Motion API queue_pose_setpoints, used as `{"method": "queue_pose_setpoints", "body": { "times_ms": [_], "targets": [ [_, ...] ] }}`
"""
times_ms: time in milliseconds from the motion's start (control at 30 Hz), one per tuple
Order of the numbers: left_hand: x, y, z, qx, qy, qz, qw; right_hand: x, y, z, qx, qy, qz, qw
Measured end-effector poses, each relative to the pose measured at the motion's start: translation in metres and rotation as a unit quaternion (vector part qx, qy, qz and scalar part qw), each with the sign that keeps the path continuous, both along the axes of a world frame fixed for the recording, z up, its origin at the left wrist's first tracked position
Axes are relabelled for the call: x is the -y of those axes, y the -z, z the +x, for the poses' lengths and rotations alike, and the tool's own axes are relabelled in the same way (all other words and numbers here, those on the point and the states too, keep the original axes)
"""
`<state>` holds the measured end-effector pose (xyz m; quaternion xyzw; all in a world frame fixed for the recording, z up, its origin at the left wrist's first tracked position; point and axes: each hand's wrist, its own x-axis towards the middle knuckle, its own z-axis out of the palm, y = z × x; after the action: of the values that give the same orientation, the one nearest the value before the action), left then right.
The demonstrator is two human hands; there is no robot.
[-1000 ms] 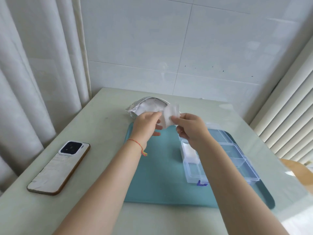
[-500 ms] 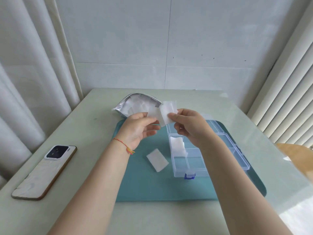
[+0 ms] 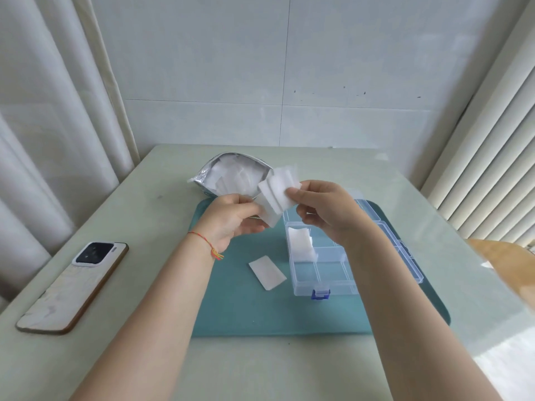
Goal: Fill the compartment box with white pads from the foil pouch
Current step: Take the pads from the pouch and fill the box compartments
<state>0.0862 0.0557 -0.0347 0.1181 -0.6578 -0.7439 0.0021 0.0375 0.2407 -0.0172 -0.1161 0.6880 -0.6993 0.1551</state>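
Phone [image 3: 72, 286] lies at the left of the table [image 3: 144, 215]; left hand [image 3: 231, 221] pinches the near edge of a fanned stack of white pads [image 3: 276, 195] above the teal mat [image 3: 231, 308], foil pouch [image 3: 231, 176] open behind it; loose pad [image 3: 267, 272] lies on the mat; right hand [image 3: 327, 208] pinches the stack's far side over the compartment box [image 3: 321, 273], where pads fill one left compartment.

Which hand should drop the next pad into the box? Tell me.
Right. The right hand pinches the fanned pads directly above the compartment box, while the left hand grips their lower end off to the box's left.
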Motion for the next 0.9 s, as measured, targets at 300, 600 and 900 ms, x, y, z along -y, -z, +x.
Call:
{"method": "queue_pose_setpoints", "body": {
  "times_ms": [300,600,900],
  "targets": [
    [0.006,-0.005,-0.002,-0.029,0.031,0.099,0.994,0.011,0.004,0.004,-0.038,0.023,0.077,0.996],
    [-0.003,-0.013,0.005,-0.068,0.027,0.124,0.990,0.028,-0.002,0.017,-0.123,0.126,0.102,0.979],
    [0.024,0.021,0.009,-0.008,-0.139,-0.136,0.981,0.046,0.011,0.038,-0.278,-0.089,0.494,0.819]
  ]
}}
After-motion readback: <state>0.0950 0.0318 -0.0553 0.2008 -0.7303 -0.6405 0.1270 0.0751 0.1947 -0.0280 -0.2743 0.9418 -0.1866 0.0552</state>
